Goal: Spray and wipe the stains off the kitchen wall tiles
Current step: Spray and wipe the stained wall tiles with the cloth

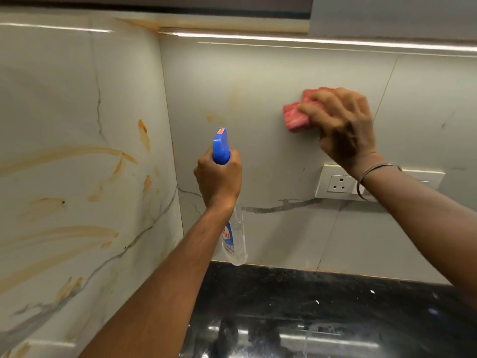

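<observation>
My left hand point(218, 177) grips the neck of a clear spray bottle point(233, 239) with a blue trigger head point(221, 144), held upright and facing the back wall tiles point(258, 78). My right hand point(343, 125) holds a folded red cloth point(296, 116) and presses it flat against the back wall, above the socket plate. Orange-brown smears point(85, 153) streak the left wall tiles point(51, 86). Fainter orange marks point(232, 96) show on the back wall, above the bottle.
A white socket and switch plate point(338, 183) sits on the back wall under my right wrist, which wears a thin bangle point(374, 170). A glossy black countertop point(309, 319) runs below. A lit strip point(309, 40) glows under the upper cabinet.
</observation>
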